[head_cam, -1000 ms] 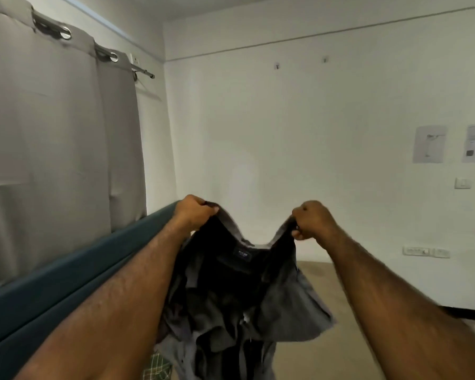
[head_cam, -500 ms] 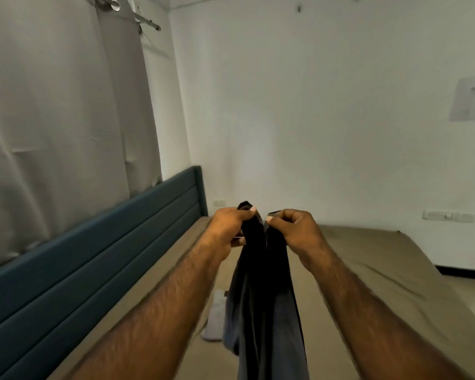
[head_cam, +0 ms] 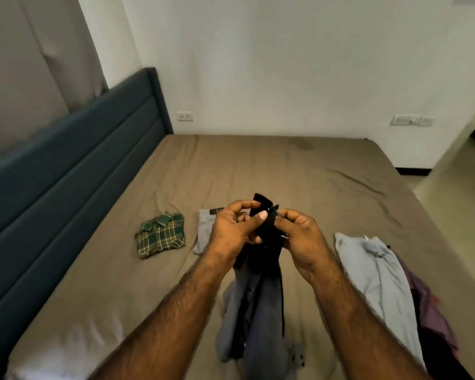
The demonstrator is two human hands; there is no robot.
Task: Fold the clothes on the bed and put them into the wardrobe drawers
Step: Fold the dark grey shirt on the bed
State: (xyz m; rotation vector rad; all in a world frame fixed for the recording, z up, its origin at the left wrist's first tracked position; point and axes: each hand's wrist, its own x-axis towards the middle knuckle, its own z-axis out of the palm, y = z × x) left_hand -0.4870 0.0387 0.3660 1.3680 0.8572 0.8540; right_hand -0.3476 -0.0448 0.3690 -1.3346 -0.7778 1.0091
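A dark grey shirt [head_cam: 258, 311] hangs from both my hands over the brown bed [head_cam: 285, 165], its lower end resting on the sheet. My left hand [head_cam: 235, 229] pinches the dark collar end from the left. From the right, my right hand [head_cam: 299, 237] grips the same bunched top. Behind my hands lie a folded green checked shirt [head_cam: 161, 235] and a folded pale grey garment [head_cam: 205, 229], partly hidden by my left hand. To the right, a loose light blue shirt [head_cam: 381, 281] lies over a purple garment [head_cam: 431, 311].
A dark teal headboard [head_cam: 66, 165] runs along the bed's left side, with grey curtains [head_cam: 25, 64] behind it. White walls with sockets [head_cam: 185, 116] stand at the far end. Tiled floor [head_cam: 455, 187] shows at the right of the bed.
My hands came together from apart and lowered, bunching the grey shirt's top between them. The view tipped down onto the bed, and the shirt's lower end now rests on the sheet.
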